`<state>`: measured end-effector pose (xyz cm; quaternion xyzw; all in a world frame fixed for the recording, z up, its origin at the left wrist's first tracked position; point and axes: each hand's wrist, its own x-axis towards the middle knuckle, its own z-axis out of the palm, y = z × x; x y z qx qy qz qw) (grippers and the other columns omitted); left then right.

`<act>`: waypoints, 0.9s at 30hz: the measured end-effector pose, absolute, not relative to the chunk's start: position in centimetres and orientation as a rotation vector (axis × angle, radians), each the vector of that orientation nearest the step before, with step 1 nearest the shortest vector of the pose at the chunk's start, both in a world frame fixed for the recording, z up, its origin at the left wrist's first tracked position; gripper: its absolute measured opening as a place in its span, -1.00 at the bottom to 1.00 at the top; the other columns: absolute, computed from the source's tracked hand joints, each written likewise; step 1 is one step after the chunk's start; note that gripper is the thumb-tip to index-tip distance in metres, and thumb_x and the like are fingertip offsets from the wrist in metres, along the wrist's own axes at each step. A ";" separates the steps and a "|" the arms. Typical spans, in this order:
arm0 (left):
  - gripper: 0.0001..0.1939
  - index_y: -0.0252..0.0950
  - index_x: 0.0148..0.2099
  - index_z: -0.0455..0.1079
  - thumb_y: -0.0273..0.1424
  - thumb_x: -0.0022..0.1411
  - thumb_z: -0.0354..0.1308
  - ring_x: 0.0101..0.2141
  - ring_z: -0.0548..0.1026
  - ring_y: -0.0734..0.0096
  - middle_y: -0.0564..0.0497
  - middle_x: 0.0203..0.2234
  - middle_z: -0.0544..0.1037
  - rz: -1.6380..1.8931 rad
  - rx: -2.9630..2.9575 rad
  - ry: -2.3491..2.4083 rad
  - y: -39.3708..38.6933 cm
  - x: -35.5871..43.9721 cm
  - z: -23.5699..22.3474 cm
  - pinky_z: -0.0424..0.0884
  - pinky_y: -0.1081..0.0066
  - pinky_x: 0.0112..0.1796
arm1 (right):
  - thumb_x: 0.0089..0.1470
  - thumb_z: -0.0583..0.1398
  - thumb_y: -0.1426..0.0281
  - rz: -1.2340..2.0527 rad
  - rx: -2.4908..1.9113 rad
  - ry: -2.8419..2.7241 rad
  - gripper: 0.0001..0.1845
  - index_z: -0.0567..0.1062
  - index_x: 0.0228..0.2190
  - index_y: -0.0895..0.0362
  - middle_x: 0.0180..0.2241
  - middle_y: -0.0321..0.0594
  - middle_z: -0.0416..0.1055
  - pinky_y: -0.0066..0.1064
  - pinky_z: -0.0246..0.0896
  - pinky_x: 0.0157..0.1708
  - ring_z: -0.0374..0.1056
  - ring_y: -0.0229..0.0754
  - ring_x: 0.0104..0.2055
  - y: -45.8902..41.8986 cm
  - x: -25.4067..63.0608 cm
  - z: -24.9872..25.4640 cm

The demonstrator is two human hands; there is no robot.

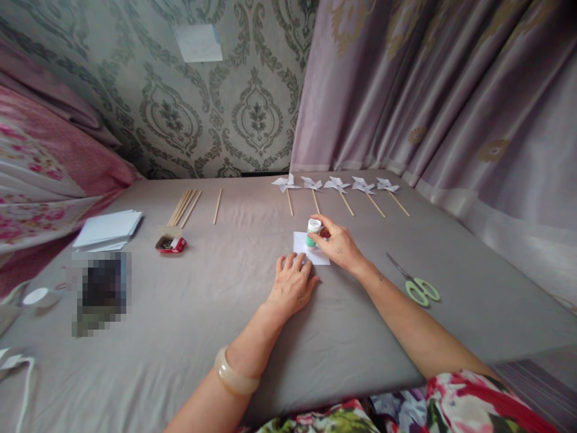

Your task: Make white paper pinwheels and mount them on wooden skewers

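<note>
Two hands at work over a grey cloth (189, 361). Right hand (339, 245): thumb and fingers closed around one white-and-green tube (313, 233), held upright over one small white sheet (321, 258); cannot tell whether its lower end touches the paper. Left hand (292, 280): palm down, fingers slightly parted and bent, gripping nothing visible, fingertips at the sheet's near left edge. One pale bangle (232, 376) on the left forearm.

Beyond the hands, five white pinwheels (337, 184) in a row, each on its own stick, heads toward the wall. To their left, one lone stick (217, 206); farther left, a close group of sticks (181, 207), too bunched for a sure count. Just nearer than that group, one red box (179, 245), open, small pieces inside, uncountable. Left of the box, one stack of white paper (108, 230), number of sheets unclear. Right of the right forearm, one pair of scissors (410, 279), two green handle loops, blades pointing away. One white sheet on the wall (198, 43).
</note>
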<state>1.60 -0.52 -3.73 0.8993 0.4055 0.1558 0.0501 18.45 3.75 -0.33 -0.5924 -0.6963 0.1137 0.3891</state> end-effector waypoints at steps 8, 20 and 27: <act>-0.67 -0.29 0.06 0.28 -0.24 0.35 -0.06 0.14 0.24 0.09 -0.15 0.12 0.36 0.430 2.714 1.207 -0.5 1.6 -3.6 0.08 -0.02 0.13 | 0.06 0.14 0.38 0.213 -1.502 -1.830 -0.57 0.42 -0.01 0.17 -0.27 -0.14 0.54 -0.39 0.30 -0.26 0.41 -0.20 -0.37 3.2 18.4 0.6; -0.70 -0.24 0.03 0.31 -0.24 0.33 -0.04 0.11 0.26 0.08 -0.13 0.09 0.39 0.451 2.710 1.221 -0.5 1.5 -3.4 0.10 -0.03 0.12 | 0.06 0.17 0.36 0.153 -1.597 -1.826 -0.61 0.42 -0.03 0.08 -0.32 -0.18 0.54 -0.38 0.29 -0.31 0.41 -0.18 -0.41 3.1 18.2 0.9; -0.68 -0.26 0.04 0.30 -0.24 0.33 -0.04 0.12 0.25 0.08 -0.13 0.09 0.39 0.429 2.706 1.223 -0.5 1.5 -3.2 0.10 -0.02 0.12 | 0.04 0.21 0.32 0.140 -1.662 -1.781 -0.73 0.41 -0.17 0.08 -0.30 -0.18 0.53 -0.37 0.25 -0.33 0.42 -0.15 -0.37 3.1 18.1 1.1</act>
